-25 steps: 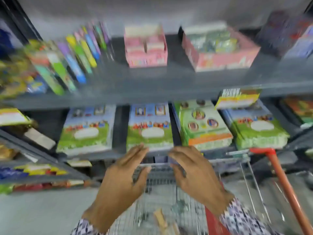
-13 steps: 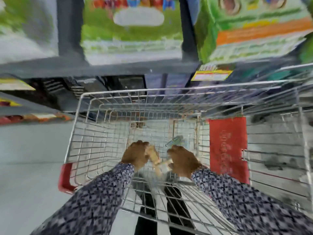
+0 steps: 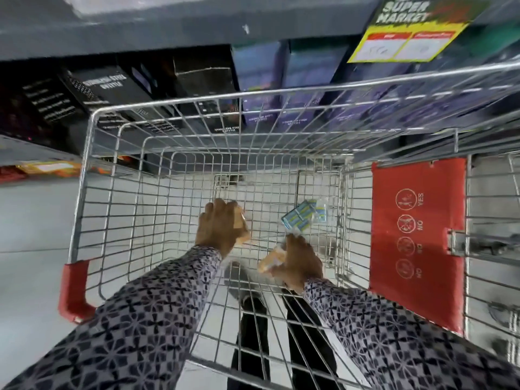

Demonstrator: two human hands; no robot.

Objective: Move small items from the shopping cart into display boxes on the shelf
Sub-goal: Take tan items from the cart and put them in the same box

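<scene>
Both my arms reach down into the wire shopping cart (image 3: 92,153). My left hand (image 3: 216,229) is closed on a small tan packet (image 3: 242,232) near the cart's floor. My right hand (image 3: 299,261) grips another tan packet (image 3: 271,258) by its left side. A small blue-and-white pack (image 3: 301,219) lies on the cart floor just beyond my right hand, apart from it. The display boxes on the upper shelf are out of view.
The cart's red child-seat flap (image 3: 416,240) stands at the right, a red corner bumper (image 3: 73,291) at the left. Dark kettle boxes (image 3: 107,91) fill the low shelf behind the cart. A yellow price label (image 3: 405,43) hangs from the grey shelf edge (image 3: 168,26).
My view tipped down from the shelves into the cart. Both hands went from open above the cart to its floor, each closing on a tan packet, and have drawn apart.
</scene>
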